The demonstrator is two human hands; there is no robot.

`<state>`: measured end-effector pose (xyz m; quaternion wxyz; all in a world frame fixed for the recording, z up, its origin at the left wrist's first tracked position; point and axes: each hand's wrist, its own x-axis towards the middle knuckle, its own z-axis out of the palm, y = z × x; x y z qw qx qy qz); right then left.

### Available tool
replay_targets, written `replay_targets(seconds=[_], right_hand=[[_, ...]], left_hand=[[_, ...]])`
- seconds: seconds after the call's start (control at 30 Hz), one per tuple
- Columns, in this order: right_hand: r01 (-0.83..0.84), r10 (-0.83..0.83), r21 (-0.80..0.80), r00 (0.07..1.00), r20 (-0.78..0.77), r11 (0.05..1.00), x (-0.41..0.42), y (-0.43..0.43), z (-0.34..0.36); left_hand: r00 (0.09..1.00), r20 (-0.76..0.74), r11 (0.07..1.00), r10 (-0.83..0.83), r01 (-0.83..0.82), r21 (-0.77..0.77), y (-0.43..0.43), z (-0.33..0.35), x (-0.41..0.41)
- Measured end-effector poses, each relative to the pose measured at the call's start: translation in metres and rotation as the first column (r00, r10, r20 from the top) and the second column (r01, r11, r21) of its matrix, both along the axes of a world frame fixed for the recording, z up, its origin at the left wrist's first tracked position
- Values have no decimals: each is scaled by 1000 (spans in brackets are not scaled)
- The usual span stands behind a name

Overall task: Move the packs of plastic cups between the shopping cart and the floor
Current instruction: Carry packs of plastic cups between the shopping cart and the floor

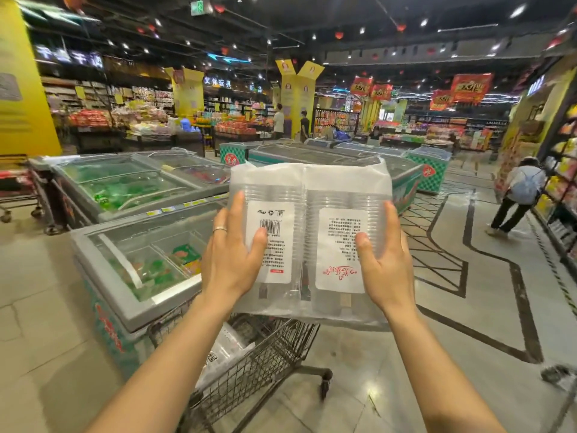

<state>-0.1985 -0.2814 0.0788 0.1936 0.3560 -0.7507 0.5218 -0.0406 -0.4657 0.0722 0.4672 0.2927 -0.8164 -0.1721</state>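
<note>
So both hands are up in front of the camera holding 2 packs of plastic cups side by side, well off the floor (406, 354) and hovering above the shopping cart (281, 345). The left hand (231, 260) is clamped on the left pack (274, 195), thumb pressed on the white label right by the barcode, the other fingers wrapped round the outer edge. There's a ring (219, 229) on one of those fingers. The right hand (385, 264) grips the right pack (338, 245) the same way, thumb on its label, fingers curled round the far edge. The 2 packs touch along the middle, and the label print looks upside down from here, fwiw.

Down in the cart's wire basket there's a third pack (224, 354) lying against the left side, clear wrap with a bit of print showing.

The cart is parked right beside a chest freezer (131, 295) with sliding glass lids, and more freezers run back behind it. Over on the right a shopper (521, 195) in a light top is walking along the shelves, well apart from the cart.
</note>
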Motion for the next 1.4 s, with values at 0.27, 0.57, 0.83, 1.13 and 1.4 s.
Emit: replay_targets(seconds=[0.27, 0.57, 0.83, 1.13, 1.4], right_hand=[[-129, 124, 85, 990, 59, 988, -70, -75, -34], [-329, 296, 235, 941, 163, 915, -128, -219, -90], [-461, 369, 329, 878, 305, 824, -157, -369, -158], [-605, 423, 453, 790, 444, 655, -156, -480, -273], [-726, 385, 477, 676, 628, 495, -150, -504, -392]], left_hand=[[990, 62, 992, 125, -127, 23, -60, -40, -50], [972, 93, 960, 218, -231, 158, -182, -110, -90], [926, 202, 851, 319, -374, 370, -291, -199, -105], [818, 380, 700, 432, -570, 430, -352, -301, -81], [742, 523, 529, 419, -668, 524, -336, -409, -75]])
